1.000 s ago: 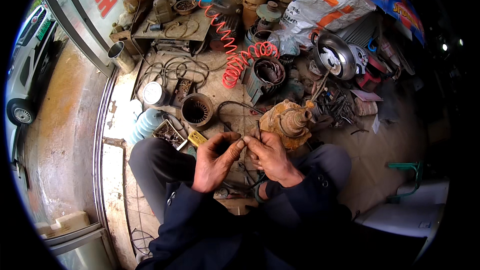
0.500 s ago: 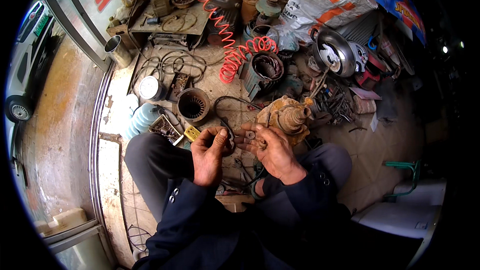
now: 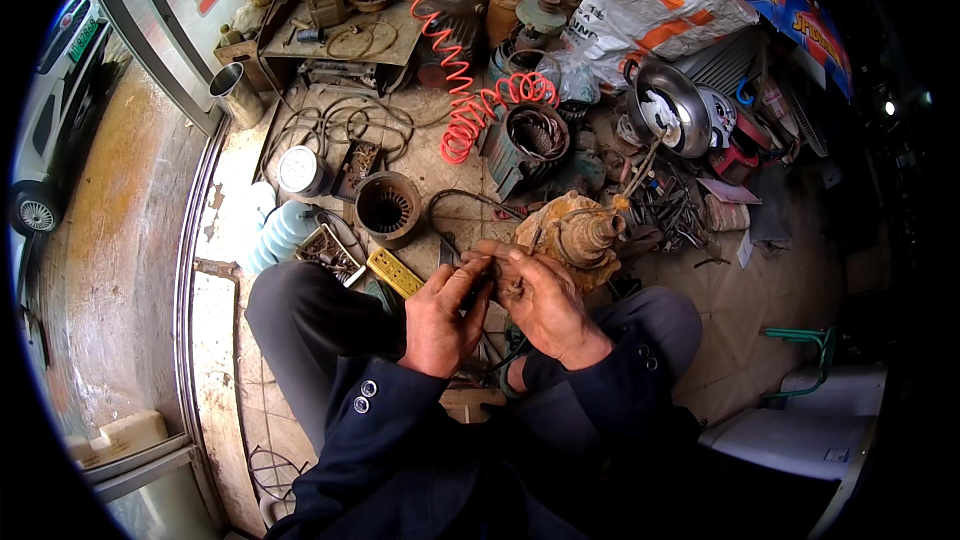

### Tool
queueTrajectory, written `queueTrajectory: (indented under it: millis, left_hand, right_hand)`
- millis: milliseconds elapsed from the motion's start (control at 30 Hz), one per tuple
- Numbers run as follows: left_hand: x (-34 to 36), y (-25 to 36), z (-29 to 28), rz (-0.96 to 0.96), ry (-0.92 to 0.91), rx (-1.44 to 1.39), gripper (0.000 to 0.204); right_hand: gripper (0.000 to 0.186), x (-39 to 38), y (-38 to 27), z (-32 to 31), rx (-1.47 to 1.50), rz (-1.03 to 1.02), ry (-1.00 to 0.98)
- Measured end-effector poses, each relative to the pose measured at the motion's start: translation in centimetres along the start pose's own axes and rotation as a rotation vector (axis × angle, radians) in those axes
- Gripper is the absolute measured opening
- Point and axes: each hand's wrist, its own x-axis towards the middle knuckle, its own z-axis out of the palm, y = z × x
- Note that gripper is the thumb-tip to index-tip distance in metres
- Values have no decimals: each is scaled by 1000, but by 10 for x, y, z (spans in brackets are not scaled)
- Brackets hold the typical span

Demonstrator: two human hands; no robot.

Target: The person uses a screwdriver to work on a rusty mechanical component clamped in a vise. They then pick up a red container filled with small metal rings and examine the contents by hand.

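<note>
My left hand (image 3: 443, 325) is closed in a pinch, its fingertips meeting the fingers of my right hand in front of my lap. What the left fingertips hold is hidden. My right hand (image 3: 552, 312) is turned partly palm up with its fingers curled, and a small brown metal piece (image 3: 516, 288) sits in them. Just beyond the right hand stands a rusty pump-like casting (image 3: 580, 238) with a stepped neck. A yellow power strip (image 3: 394, 272) lies beyond my left hand, near a round motor stator (image 3: 388, 212).
A second motor housing with windings (image 3: 535, 135) stands farther off, beside a coiled red air hose (image 3: 460, 130). Loose tools (image 3: 680, 210) are heaped at the right, below a metal bowl (image 3: 668, 105). At the left are a white-lidded tub (image 3: 300, 172) and a box of small parts (image 3: 330, 255).
My left hand has moved right and its fingertips now meet the right hand's fingers. The right fingers have curled, and the small washer seen on them earlier is now hidden.
</note>
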Motion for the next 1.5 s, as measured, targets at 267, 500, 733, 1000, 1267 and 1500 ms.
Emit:
queueTrajectory:
  millis: [267,500,733,1000,1267,1500]
  left_hand:
    - [-1,-12,4,-184,-3,-353,11]
    - [3,-14,-6,-677,-138,-1242,11]
    - [3,-6,-6,-687,-186,-1294,11]
    - [-2,-9,-1,-788,-247,-1192,18]
    - [-4,2,4,-613,-250,-940,19]
    - [-6,0,5,-587,-127,-937,15]
  right_hand:
    - [42,-1,-3,5,29,22,18]
    - [44,-2,-10,2,17,-81,25]
    - [47,-2,-12,1,7,-134,2]
    - [50,0,-8,4,-79,-160,29]
    - [50,2,1,10,-149,-172,54]
    - [49,3,4,8,-285,-114,2]
